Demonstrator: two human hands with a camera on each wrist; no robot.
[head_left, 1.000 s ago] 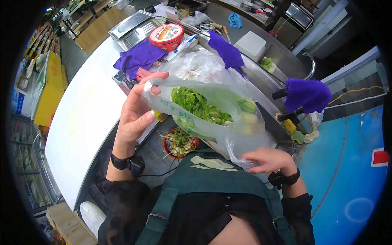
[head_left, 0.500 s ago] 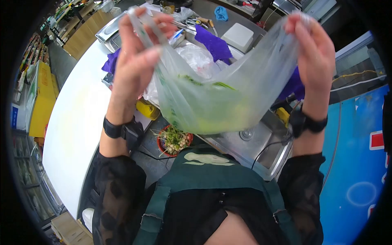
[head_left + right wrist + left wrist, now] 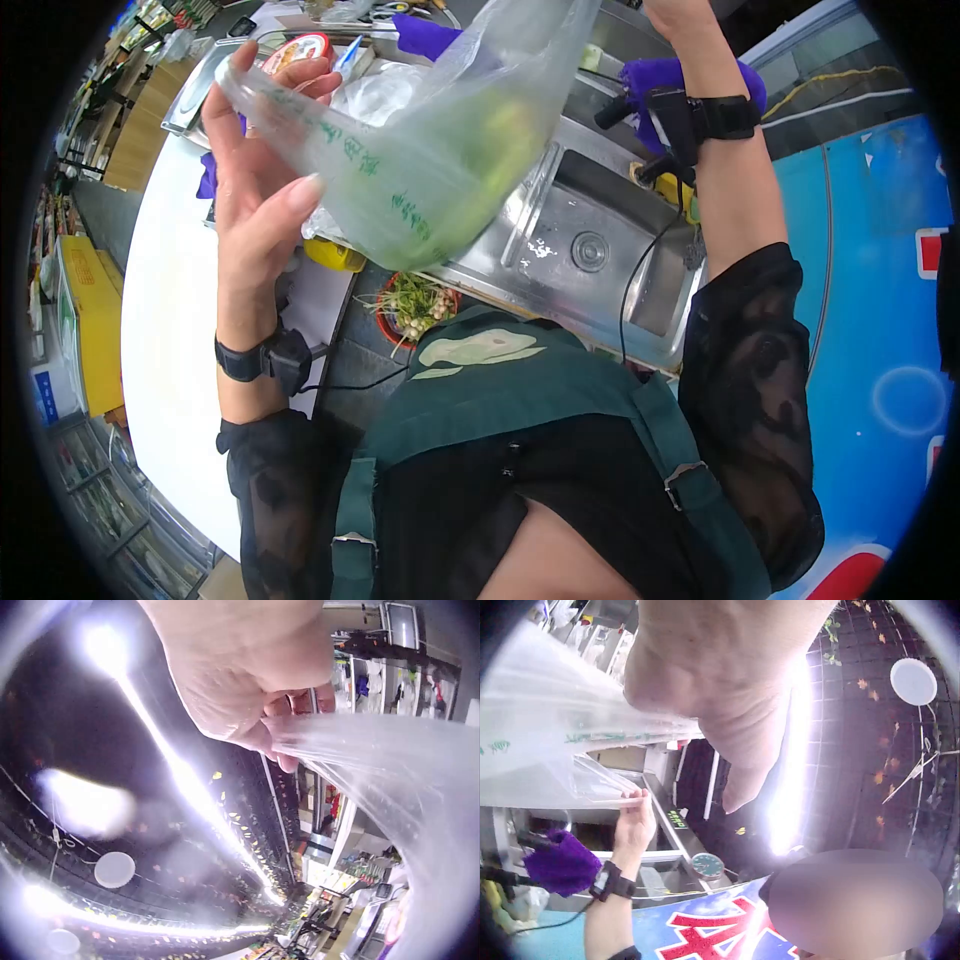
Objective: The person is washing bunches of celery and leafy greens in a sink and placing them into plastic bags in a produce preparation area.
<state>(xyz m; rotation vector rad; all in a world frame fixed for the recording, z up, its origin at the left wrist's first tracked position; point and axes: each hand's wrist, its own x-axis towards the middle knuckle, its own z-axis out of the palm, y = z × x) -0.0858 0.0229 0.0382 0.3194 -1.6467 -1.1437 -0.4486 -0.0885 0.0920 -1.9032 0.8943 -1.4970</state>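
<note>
A translucent plastic bag [image 3: 365,190] with green print hangs stretched between both hands, its bottom slack. Leafy greens [image 3: 505,130] show as a pale green mass through its side. My left hand [image 3: 250,185] has one bag handle hooked over its fingers, the thumb held apart. Up at the top edge of the head view, my right hand [image 3: 680,12] is mostly cut off. In the right wrist view the right hand [image 3: 247,675] pinches the gathered plastic with curled fingers. From the left wrist view, the right hand [image 3: 636,821] appears across the bag, at its far edge.
Below the bag lies a metal sink [image 3: 555,225] with a drain. A red basket [image 3: 388,325] of small bulbs with green stalks stands beneath. A white counter [image 3: 170,330] runs along the left, with a red tin [image 3: 305,46] behind. A purple cloth [image 3: 745,85] hangs near the right forearm.
The bag lay open low before me, was lifted between both hands, and now hangs stretched and tilted. My right hand has risen from the waist toward the top edge; my left hand shifted left.
</note>
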